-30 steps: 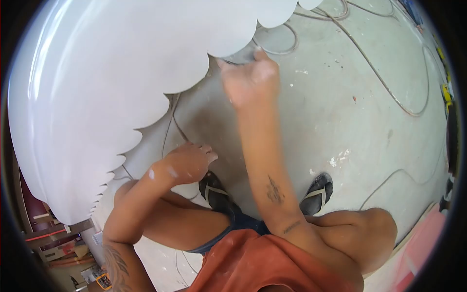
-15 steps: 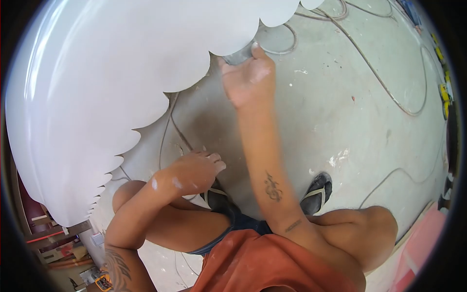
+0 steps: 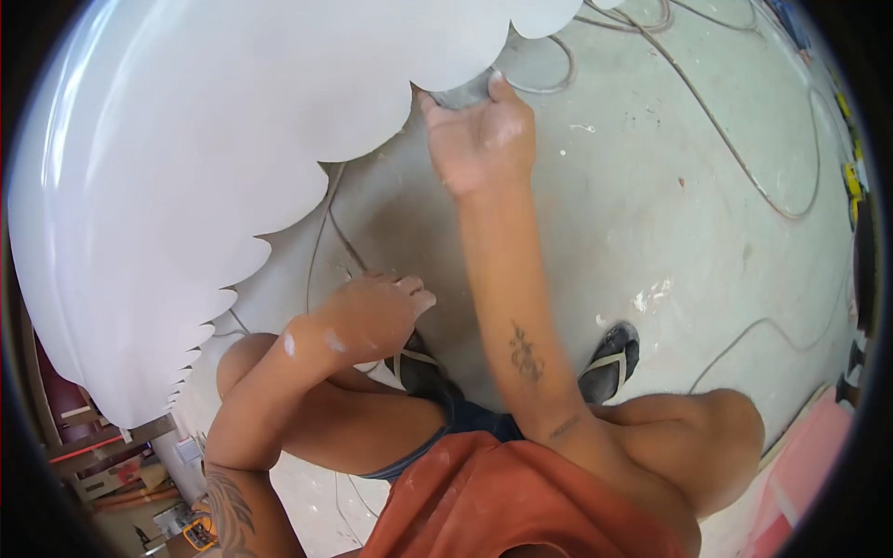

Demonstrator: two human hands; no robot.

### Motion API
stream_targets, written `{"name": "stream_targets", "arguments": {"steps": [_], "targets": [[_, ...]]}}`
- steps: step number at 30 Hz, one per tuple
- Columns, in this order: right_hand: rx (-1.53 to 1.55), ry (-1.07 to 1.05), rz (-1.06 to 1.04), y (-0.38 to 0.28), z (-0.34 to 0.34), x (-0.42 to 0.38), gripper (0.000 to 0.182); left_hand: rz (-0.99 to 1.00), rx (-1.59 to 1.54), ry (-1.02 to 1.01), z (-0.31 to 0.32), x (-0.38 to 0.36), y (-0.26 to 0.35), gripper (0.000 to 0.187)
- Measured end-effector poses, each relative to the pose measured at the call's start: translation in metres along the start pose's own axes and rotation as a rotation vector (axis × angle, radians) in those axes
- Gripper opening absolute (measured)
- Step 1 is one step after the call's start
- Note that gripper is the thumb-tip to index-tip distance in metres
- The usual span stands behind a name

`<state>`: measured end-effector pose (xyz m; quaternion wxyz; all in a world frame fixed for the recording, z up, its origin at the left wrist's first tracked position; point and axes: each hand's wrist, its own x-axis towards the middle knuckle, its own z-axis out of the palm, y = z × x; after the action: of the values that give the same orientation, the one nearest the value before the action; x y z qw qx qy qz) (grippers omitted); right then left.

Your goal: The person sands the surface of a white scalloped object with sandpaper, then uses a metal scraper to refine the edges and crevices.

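Observation:
A large white glossy panel point(image 3: 214, 167) with a scalloped edge fills the upper left. At that edge my right hand point(image 3: 484, 139) is turned palm up, its thumb raised and its fingers partly hidden under the panel. Between thumb and fingers lies a flat grey sheet point(image 3: 465, 94) that looks like sandpaper. My left hand point(image 3: 377, 312) hangs loosely bent above the floor, near my left foot, with its back toward me. Its fingers are slightly apart, and I see nothing in them. Whitish dust marks both hands.
Hoses or cables point(image 3: 726, 139) curl across the pale floor point(image 3: 651, 232) at the upper right. My sandaled feet point(image 3: 609, 363) are planted below my arms. Assorted items point(image 3: 130, 479) crowd the lower left, and a pink object point(image 3: 800, 479) sits at the lower right.
My right hand has shifted slightly up and right in view, still at the panel's edge. The whole view has moved a little; my left hand keeps its loosely bent pose.

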<state>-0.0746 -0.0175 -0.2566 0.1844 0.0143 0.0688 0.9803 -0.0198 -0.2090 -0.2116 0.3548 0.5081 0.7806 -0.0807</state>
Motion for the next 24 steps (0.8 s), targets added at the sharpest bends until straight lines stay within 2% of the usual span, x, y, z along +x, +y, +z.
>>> {"name": "stream_targets", "arguments": {"steps": [3, 5, 6, 8, 12, 14, 15, 17, 18, 21, 23, 24], "targets": [[-0.094, 0.025, 0.012, -0.012, 0.014, -0.001, 0.052, 0.015, 0.069, 0.007, 0.001, -0.003, 0.001, 0.036], [-0.18, 0.131, -0.161, -0.02, 0.032, -0.022, 0.045, 0.001, 0.059, -0.016, 0.0, -0.005, -0.001, 0.036], [-0.189, 0.132, -0.159, -0.017, 0.026, -0.013, 0.045, -0.012, 0.051, -0.045, 0.0, -0.005, 0.001, 0.036], [-0.395, 0.128, -0.118, -0.01, 0.01, 0.003, 0.041, -0.008, 0.024, -0.04, 0.002, -0.004, 0.002, 0.037], [-0.452, 0.075, -0.035, -0.042, 0.009, -0.017, 0.044, 0.007, 0.071, -0.024, 0.009, -0.002, 0.003, 0.036], [-0.709, 0.064, -0.087, -0.043, 0.018, -0.023, 0.052, 0.016, 0.045, 0.017, 0.007, 0.001, 0.005, 0.033], [-0.709, 0.078, -0.075, -0.041, 0.014, -0.02, 0.052, 0.035, 0.025, 0.042, 0.008, 0.0, 0.009, 0.03], [-1.016, 0.172, -0.115, -0.035, 0.011, -0.005, 0.044, 0.062, 0.019, 0.06, 0.009, 0.002, 0.009, 0.029], [-1.017, 0.175, -0.122, -0.043, 0.015, -0.011, 0.044, 0.085, 0.018, 0.091, 0.008, 0.004, 0.009, 0.029], [-1.353, 0.117, -0.042, -0.054, 0.025, -0.016, 0.066, 0.053, 0.059, 0.032, 0.009, 0.003, 0.008, 0.028], [-1.594, 0.123, -0.106, -0.044, 0.017, -0.006, 0.065, 0.047, 0.022, 0.052, 0.01, 0.002, 0.01, 0.027], [-1.597, 0.124, -0.109, -0.047, 0.016, -0.008, 0.065, 0.048, 0.009, 0.073, 0.008, 0.003, 0.01, 0.027]]}}
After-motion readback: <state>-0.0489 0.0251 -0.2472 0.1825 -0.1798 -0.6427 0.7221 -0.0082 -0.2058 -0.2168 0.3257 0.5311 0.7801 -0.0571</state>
